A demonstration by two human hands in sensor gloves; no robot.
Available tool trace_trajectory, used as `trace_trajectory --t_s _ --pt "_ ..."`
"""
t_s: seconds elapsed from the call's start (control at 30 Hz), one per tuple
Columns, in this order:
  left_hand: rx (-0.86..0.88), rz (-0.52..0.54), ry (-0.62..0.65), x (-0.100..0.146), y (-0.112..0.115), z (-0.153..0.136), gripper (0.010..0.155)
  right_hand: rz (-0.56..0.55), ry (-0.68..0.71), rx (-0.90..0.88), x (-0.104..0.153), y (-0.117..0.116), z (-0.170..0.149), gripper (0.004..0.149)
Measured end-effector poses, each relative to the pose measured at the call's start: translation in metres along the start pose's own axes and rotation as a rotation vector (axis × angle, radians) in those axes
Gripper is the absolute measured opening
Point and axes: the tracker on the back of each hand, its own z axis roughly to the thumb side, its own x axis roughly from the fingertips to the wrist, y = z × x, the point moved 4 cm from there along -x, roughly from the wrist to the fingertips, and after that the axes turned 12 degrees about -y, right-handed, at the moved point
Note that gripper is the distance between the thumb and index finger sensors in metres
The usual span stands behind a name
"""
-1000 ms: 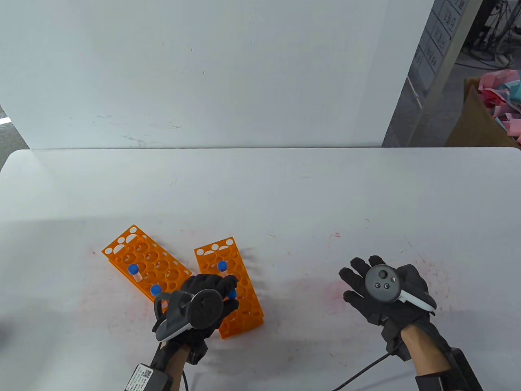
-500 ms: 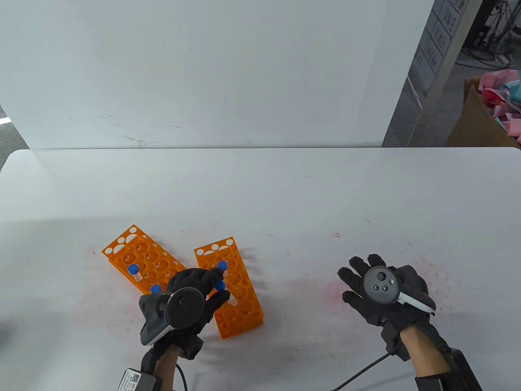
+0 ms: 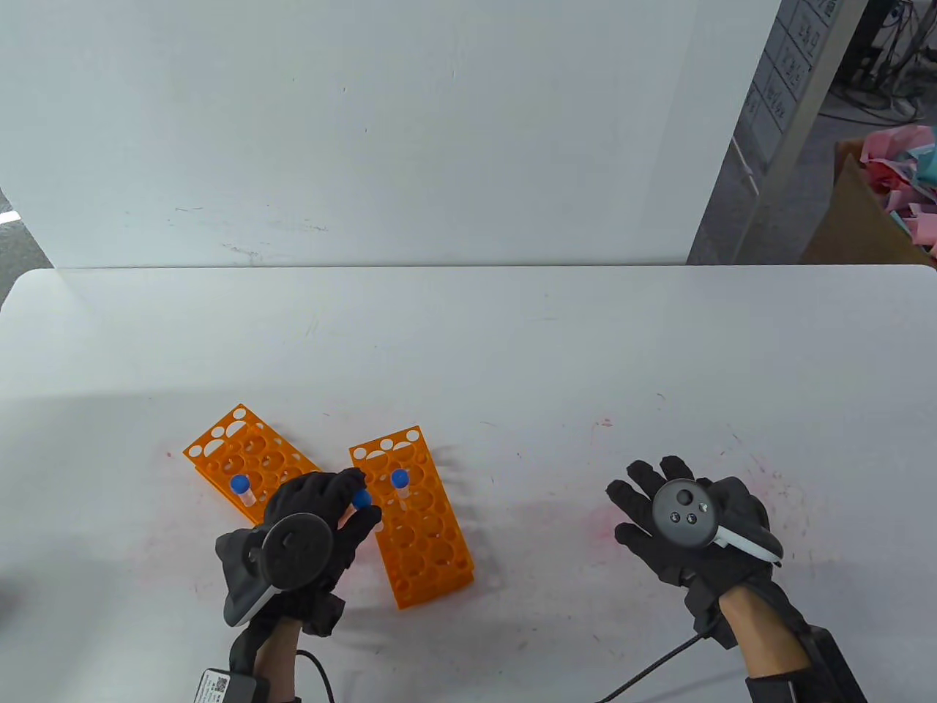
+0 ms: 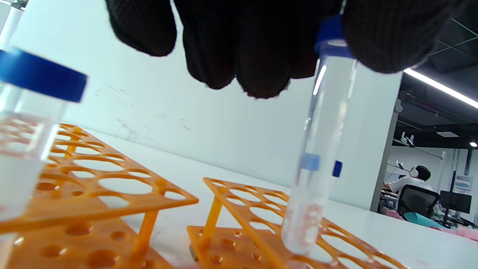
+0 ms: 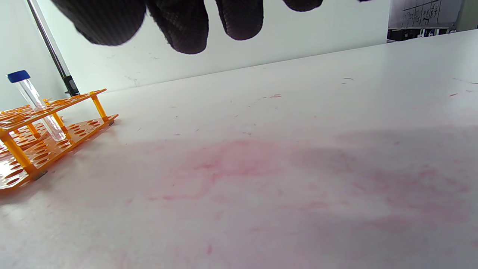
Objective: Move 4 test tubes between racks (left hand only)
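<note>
Two orange racks lie at the front left: the left rack (image 3: 249, 458) and the right rack (image 3: 421, 527). My left hand (image 3: 357, 510) pinches a blue-capped clear test tube (image 3: 362, 500) by its cap, between the racks at the right rack's left edge. In the left wrist view the held tube (image 4: 321, 149) hangs upright with its tip low over the right rack (image 4: 261, 201). One tube (image 3: 399, 480) stands in the right rack and one tube (image 3: 239, 485) in the left rack. My right hand (image 3: 659, 505) rests flat on the table, fingers spread, holding nothing.
A white panel (image 3: 366, 132) stands behind the table. A cardboard box (image 3: 871, 220) with pink paper sits off the table's far right. Pink stains (image 3: 600, 520) mark the table between my hands. A cable (image 3: 659, 663) trails from my right wrist.
My left hand has lifted a blue-capped tube out of the right rack and carried it left toward the left rack. It now covers the left rack's near tube. The right hand has stayed put.
</note>
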Motion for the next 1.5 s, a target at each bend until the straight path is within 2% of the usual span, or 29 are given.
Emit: trace_trajectory --t_s 0.3,0.53,0.93,1.2,1.5 --pt "0.008 0.087 -0.105 -0.003 -0.017 -0.027 0.059 0.004 0.004 0.001 0.000 0.000 0.001 0.062" --pt "0.034 0.111 -0.183 -0.004 -0.022 -0.044 0.059 0.014 0.003 0.002 -0.001 -0.002 0.001 0.061" --pt "-0.065 0.109 -0.219 -0.005 -0.018 -0.048 0.059 0.013 0.003 0.004 0.000 -0.002 0.002 0.061" --pt "-0.092 0.074 -0.239 -0.007 -0.010 -0.051 0.059 0.011 0.003 -0.001 0.000 -0.001 0.002 0.062" --pt "-0.206 0.039 -0.225 -0.009 0.000 -0.047 0.058 0.012 0.003 0.002 0.000 -0.001 0.002 0.062"
